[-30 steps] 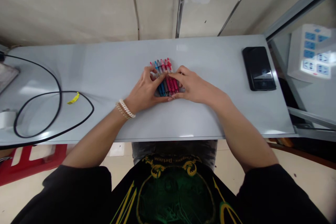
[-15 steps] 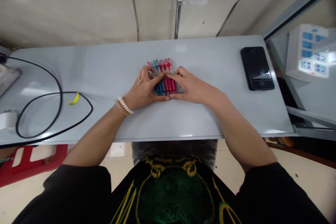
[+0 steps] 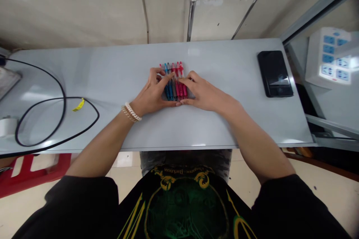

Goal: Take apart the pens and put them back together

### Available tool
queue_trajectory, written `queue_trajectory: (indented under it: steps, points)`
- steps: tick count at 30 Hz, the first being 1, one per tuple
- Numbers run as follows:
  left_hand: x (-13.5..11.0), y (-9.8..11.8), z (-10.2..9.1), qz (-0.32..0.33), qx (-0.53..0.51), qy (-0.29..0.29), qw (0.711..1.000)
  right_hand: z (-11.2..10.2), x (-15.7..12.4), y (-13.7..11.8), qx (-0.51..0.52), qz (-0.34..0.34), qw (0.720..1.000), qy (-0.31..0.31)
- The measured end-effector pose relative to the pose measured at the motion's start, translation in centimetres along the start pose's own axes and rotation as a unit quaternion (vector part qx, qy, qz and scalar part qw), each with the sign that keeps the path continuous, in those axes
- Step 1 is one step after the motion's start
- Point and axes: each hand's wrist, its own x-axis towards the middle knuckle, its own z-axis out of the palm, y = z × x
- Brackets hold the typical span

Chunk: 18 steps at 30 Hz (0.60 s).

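Several click pens (image 3: 175,82) lie side by side in a row on the table, blue ones at the left, a dark one in the middle, pink-red ones at the right. Their tips and clips point away from me at slightly different heights. My left hand (image 3: 154,91) hugs the row's left side, index finger across the blue pens and thumb along the near ends. From the right, my right hand (image 3: 200,91) presses on the pink pens, its fingertips on their barrels and its thumb at their near ends. Both thumb tips meet there. The outermost left pen is partly hidden by my fingers.
On the grey table (image 3: 224,56) a black phone (image 3: 275,74) lies at the right. A looped black cable (image 3: 64,108) with a yellow tag (image 3: 79,105) and a white charger (image 3: 8,127) are at the left. A white socket box (image 3: 327,58) stands beyond the right edge. A red stool (image 3: 36,175) is below.
My left index finger has drawn back a little to the left from the right one, uncovering more of the middle pens. The pens stay in their row; the right hand has barely moved.
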Motion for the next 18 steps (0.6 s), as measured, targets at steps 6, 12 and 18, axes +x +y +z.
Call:
queue_trajectory:
  steps: [6,12,18]
  points:
    - [0.0,0.0,-0.1,-0.004,0.008,-0.004,1.000,-0.3,-0.2,0.4,0.028,-0.011,1.000,-0.002]
    - [0.1,0.2,-0.1,0.017,0.023,-0.009,1.000,-1.1,-0.7,-0.2,0.017,-0.004,1.000,-0.024]
    - [0.2,0.5,-0.1,0.009,0.031,-0.019,0.999,-0.8,-0.6,-0.4,-0.015,-0.017,1.000,-0.015]
